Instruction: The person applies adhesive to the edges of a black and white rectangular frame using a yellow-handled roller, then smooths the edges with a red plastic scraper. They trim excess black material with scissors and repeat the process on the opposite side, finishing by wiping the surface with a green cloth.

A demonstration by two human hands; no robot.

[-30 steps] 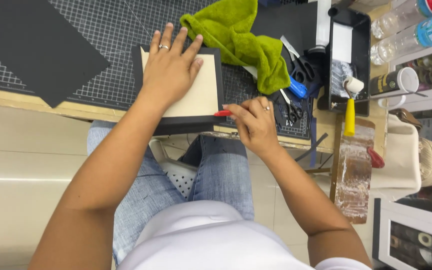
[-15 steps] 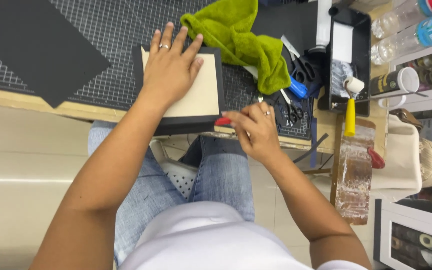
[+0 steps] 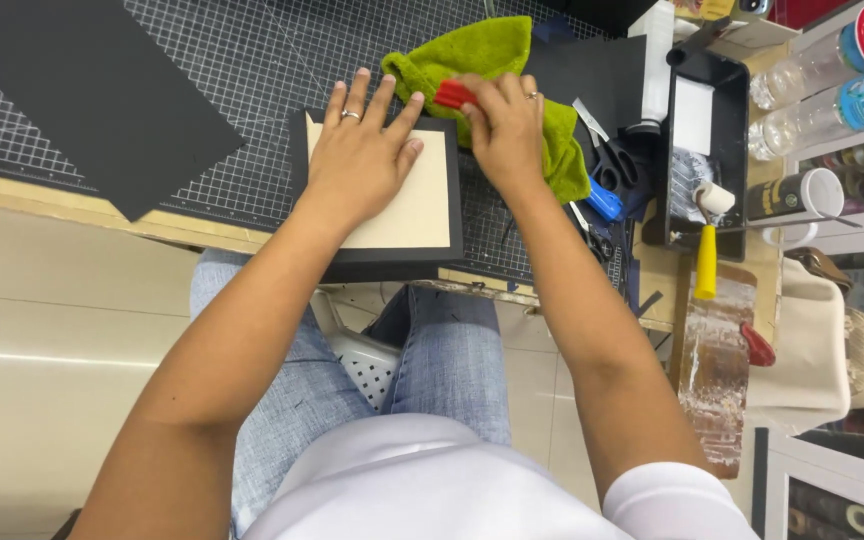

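Note:
My left hand lies flat, fingers spread, on a beige board that sits on a black sheet at the table's front edge. A ring shows on one finger. My right hand is closed around a small red tool at the board's far right corner, just in front of a green cloth. The tool's tip is hidden by the fingers.
A gridded cutting mat covers the table, with a large black sheet at the left. Scissors, a blue cutter, a black tray with a yellow-handled roller, bottles and a cream bag stand right.
My right hand has carried the red tool from the board's near right corner up to its far right corner. The left hand stays pressed on the board. The view is closer.

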